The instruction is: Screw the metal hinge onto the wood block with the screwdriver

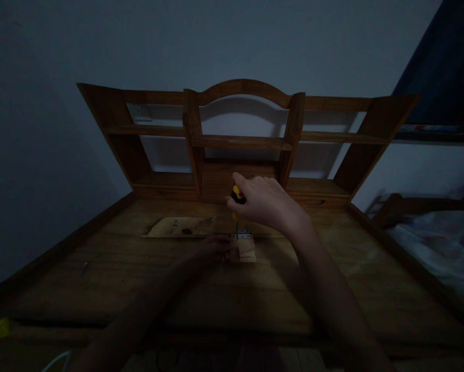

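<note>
My right hand [261, 199] is wrapped round the yellow and black handle of a screwdriver [237, 194], which stands nearly upright with its shaft pointing down. The tip meets a small metal hinge [243, 234] with holes in it, at the far edge of a small wood block [247, 249]. My left hand [218, 246] presses its fingers against the left side of that block, in shadow. Whether the tip sits in a screw is too small to tell. Behind my left hand lies a longer rough-edged wooden board [183, 226] with dark marks.
The wooden desk [139, 274] carries a shelf unit [242, 142] along its back, against the wall. A small metallic piece [84, 267] lies at the left. Beyond the right edge are pale, crumpled bedding [437, 248] and a dark curtain [445, 67]. The light is dim.
</note>
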Available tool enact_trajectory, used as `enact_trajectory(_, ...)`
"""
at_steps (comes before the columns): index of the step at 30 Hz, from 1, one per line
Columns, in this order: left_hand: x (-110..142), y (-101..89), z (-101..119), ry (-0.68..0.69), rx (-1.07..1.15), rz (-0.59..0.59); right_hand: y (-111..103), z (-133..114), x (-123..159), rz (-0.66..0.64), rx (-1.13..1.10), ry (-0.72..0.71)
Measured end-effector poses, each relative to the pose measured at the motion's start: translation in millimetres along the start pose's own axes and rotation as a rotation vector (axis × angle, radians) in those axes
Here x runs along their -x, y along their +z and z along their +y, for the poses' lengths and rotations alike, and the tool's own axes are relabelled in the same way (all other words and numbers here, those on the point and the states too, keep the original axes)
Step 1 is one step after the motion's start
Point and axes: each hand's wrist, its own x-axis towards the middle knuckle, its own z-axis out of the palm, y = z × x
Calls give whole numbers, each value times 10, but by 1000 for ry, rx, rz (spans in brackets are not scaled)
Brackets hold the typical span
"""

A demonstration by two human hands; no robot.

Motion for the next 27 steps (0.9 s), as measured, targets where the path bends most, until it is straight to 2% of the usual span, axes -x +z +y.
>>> enact_trajectory(6,-27,-33,-33,19,5,-19,-9,3,7,-17,-53,-50)
enact_trajectory(10,-7,-24,-22,18,-16,-26,-21,-2,12,-24,-11,-19)
enact_trajectory(16,39,29,29,-8,-19,28,-10,7,4,-35,-57,-41)
enact_trajectory(21,22,23,25,-1,-27,2,5,4,5,-12,-55,-13)
enact_trajectory(27,24,21,11,12,-29,-12,-1,-15,7,-36,-126,-69)
